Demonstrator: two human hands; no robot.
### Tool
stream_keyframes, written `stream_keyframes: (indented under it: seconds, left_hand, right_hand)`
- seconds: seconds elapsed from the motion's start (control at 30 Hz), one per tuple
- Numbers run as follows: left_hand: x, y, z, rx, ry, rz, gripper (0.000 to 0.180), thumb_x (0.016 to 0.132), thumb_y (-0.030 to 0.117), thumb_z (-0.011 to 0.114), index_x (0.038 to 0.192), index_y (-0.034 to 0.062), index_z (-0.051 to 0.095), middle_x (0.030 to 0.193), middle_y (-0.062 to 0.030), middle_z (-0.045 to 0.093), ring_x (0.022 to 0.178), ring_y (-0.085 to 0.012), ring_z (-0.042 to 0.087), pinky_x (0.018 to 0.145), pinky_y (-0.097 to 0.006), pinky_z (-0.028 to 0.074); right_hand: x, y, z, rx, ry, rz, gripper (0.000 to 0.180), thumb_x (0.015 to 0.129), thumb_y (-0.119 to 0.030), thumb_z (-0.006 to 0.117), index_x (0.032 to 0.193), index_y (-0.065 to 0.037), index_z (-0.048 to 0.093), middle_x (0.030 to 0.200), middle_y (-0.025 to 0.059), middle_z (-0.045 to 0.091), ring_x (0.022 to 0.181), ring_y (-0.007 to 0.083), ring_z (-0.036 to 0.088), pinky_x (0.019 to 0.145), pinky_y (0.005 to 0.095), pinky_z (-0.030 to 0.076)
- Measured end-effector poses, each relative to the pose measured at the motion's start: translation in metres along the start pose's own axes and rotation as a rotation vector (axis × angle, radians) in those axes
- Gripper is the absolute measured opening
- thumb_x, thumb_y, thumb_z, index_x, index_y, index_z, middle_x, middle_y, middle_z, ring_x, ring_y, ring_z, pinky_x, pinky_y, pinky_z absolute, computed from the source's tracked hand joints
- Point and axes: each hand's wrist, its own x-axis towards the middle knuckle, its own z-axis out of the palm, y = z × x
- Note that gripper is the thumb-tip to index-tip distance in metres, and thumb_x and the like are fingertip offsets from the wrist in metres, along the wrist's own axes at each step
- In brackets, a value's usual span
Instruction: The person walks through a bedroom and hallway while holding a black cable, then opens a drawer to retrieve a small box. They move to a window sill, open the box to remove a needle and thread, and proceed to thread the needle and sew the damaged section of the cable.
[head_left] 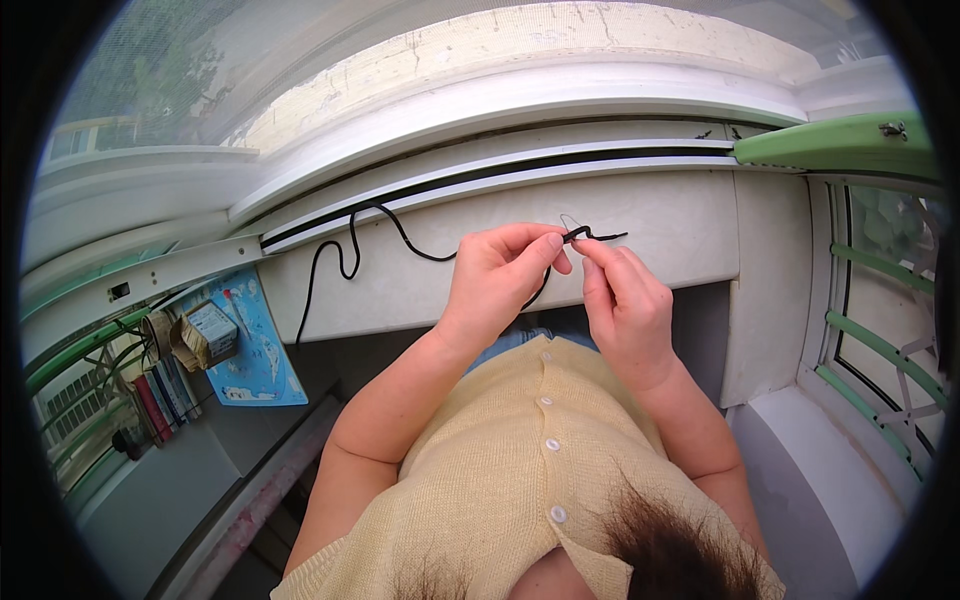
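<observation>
My left hand [497, 280] and my right hand [622, 305] are raised in front of me above a white window sill [640, 215]. Both pinch the end of a thin black cord [350, 245] between thumb and fingers, where it forms a small knot or loop [585, 235]. A fine wire loop pokes up just above the fingertips. From my left hand the cord sags down, then runs left across the sill and hangs over its edge.
Window tracks [480, 165] run along the back. A green window frame [840, 140] juts in at the upper right. On the left are a blue sheet [255, 350], a small box [210, 330] and several books [165, 395].
</observation>
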Motion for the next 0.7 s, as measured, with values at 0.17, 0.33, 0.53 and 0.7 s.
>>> stream_keyframes:
  seconds: [0.17,0.33,0.53,0.7]
  left_hand:
    - [0.0012,0.0043,-0.0006,-0.007,0.004,-0.040,0.013,0.090,0.012,0.062,0.089,-0.0006,0.066,0.073,-0.0038,0.065,0.048,-0.0017,0.037,0.041,-0.019,0.026]
    - [0.0002,0.0069,-0.0016,-0.046,0.006,-0.080,0.012,0.089,0.012,0.062,0.086,0.0005,0.064,0.073,-0.0044,0.065,0.046,-0.0012,0.035,0.040,-0.019,0.024]
    - [0.0002,0.0056,-0.0032,-0.071,0.004,-0.108,0.011,0.089,0.011,0.062,0.086,0.0003,0.064,0.072,-0.0043,0.064,0.046,-0.0010,0.034,0.040,-0.019,0.024]
    - [-0.0029,0.0051,0.0025,0.019,0.053,-0.019,0.010,0.088,0.010,0.064,0.089,-0.0001,0.065,0.074,-0.0032,0.065,0.049,-0.0003,0.038,0.042,-0.018,0.026]
  right_hand:
    - [0.0008,-0.0011,0.0007,0.010,0.003,-0.018,0.019,0.083,0.004,0.060,0.100,-0.001,0.062,0.077,0.0106,0.061,0.060,0.0249,0.059,0.052,0.0330,0.048]
    - [0.0011,-0.0027,-0.0011,-0.003,-0.020,-0.023,0.019,0.083,0.004,0.060,0.100,-0.001,0.062,0.078,0.0102,0.061,0.060,0.0249,0.060,0.053,0.0327,0.048]
    - [0.0007,-0.0030,-0.0008,-0.021,-0.022,-0.045,0.019,0.082,0.003,0.060,0.101,-0.001,0.062,0.078,0.0096,0.061,0.061,0.0250,0.060,0.053,0.0330,0.048]
    - [-0.0007,-0.0034,-0.0013,-0.036,-0.037,-0.033,0.020,0.082,0.003,0.061,0.102,-0.002,0.062,0.076,0.0096,0.060,0.059,0.0247,0.059,0.052,0.0329,0.047]
